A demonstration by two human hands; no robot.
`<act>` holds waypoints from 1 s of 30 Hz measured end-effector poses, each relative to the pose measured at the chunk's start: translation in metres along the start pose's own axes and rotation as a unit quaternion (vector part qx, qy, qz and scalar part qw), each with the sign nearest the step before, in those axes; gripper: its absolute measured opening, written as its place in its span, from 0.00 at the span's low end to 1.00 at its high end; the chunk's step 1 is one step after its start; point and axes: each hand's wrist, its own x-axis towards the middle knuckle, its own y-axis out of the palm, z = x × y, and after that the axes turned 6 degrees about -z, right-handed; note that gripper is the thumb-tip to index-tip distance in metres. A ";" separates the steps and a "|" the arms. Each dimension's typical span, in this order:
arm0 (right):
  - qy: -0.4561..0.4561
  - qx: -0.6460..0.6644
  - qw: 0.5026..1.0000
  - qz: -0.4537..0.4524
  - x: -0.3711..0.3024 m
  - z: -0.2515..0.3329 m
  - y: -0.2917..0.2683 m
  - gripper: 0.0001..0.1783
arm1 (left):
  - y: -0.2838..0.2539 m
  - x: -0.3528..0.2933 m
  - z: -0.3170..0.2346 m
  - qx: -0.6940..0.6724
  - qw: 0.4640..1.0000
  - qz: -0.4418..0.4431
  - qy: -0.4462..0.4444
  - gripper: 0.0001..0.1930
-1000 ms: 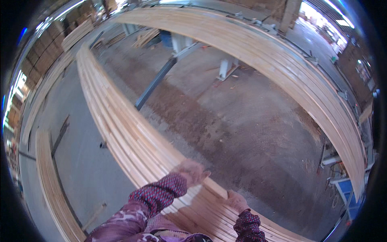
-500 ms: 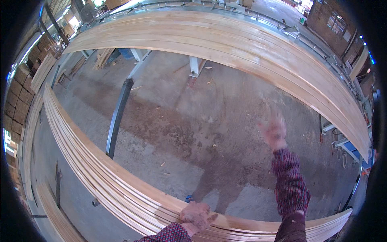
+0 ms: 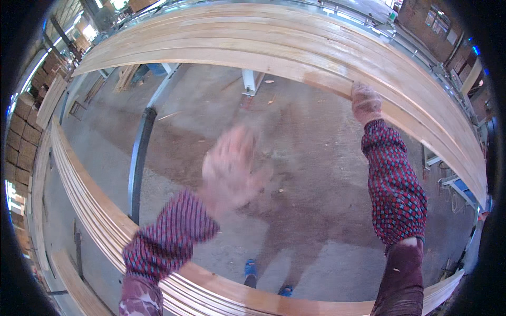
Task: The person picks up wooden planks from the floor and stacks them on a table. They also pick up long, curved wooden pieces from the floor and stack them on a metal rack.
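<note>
My right hand (image 3: 366, 102) is closed on the near edge of a long wooden board (image 3: 295, 72), the closest in a row of pale boards lying side by side on the far bench. Its fingertips are hidden against the wood. My left hand (image 3: 231, 167) hangs in mid-air over the floor, smeared by motion, with its thumb apart from the fingers and nothing in it. Below my left forearm runs a near stack of long, narrow boards (image 3: 108, 210), which curves across the bottom of the view.
A dark metal bar (image 3: 140, 166) spans between stack and bench on the left. White legs (image 3: 251, 81) hold up the bench. More boards (image 3: 74, 279) lie at lower left, and stacked wood (image 3: 22, 129) stands beyond. My blue shoes (image 3: 250, 267) show on the concrete floor.
My right hand has reached forward from over the floor and taken hold of the far board's edge. My left hand has let go of the near stack and risen forward.
</note>
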 end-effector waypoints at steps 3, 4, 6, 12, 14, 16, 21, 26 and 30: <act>-0.083 0.056 0.993 0.063 -0.016 -0.006 -0.033 0.11 | 0.023 0.100 0.015 0.110 0.966 -0.156 0.172 0.42; -0.110 0.075 0.982 0.137 -0.020 -0.013 -0.051 0.11 | 0.029 0.126 0.019 0.162 0.949 -0.177 0.205 0.39; -0.107 0.215 0.934 0.264 -0.019 -0.029 -0.083 0.12 | 0.040 0.165 0.024 0.179 0.955 -0.120 0.204 0.33; 0.012 0.424 0.866 0.265 0.027 -0.048 -0.081 0.26 | 0.045 0.191 0.026 0.068 0.988 -0.012 0.138 0.19; 0.072 0.218 0.966 0.118 0.032 -0.043 -0.050 0.21 | 0.048 0.191 0.027 0.084 0.986 -0.020 0.139 0.20; -0.001 0.046 0.994 0.101 0.046 -0.032 -0.018 0.16 | 0.053 0.194 0.031 0.100 0.985 -0.014 0.141 0.20; -0.114 -0.041 0.988 0.093 0.056 -0.033 -0.003 0.11 | 0.067 0.195 0.038 0.104 0.970 -0.108 0.194 0.31; -0.110 0.183 0.897 0.387 0.058 -0.071 -0.063 0.11 | 0.050 0.201 0.023 0.194 0.958 -0.159 0.140 0.37; -0.046 0.472 0.787 0.395 0.062 -0.087 -0.071 0.17 | 0.050 0.216 0.030 0.095 0.982 0.079 0.140 0.25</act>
